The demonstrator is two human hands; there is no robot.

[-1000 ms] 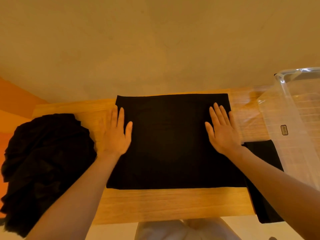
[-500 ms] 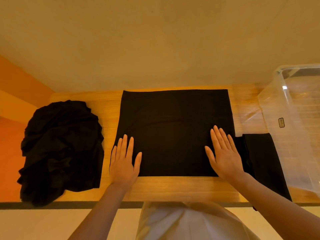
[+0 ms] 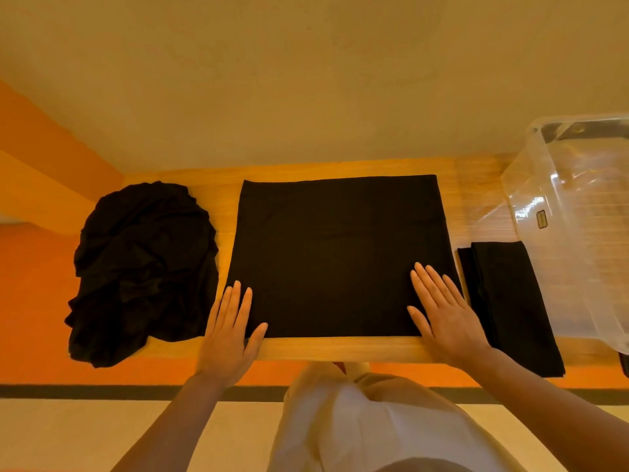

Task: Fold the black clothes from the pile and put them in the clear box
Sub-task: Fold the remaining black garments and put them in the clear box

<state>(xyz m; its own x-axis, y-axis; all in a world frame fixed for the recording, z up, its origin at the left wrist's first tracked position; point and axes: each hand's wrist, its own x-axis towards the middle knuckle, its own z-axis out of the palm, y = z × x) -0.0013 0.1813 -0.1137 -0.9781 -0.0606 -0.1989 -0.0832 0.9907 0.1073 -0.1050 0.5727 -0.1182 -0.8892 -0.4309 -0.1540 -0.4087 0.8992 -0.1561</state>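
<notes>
A flat black cloth (image 3: 337, 253) lies spread as a square in the middle of the wooden table (image 3: 340, 349). My left hand (image 3: 231, 332) lies flat with straight fingers on its near left corner. My right hand (image 3: 442, 311) lies flat on its near right corner. A crumpled pile of black clothes (image 3: 143, 267) sits at the left end of the table. A folded black cloth (image 3: 510, 301) lies to the right, beside the clear box (image 3: 578, 212), which stands at the right end.
The table's front edge runs just under my wrists. Beyond the table is a plain beige wall, with an orange surface to the left. My light trousers show below the table edge.
Both hands slid from the cloth's far half toward me to its near corners. The view has pulled back from the table.
</notes>
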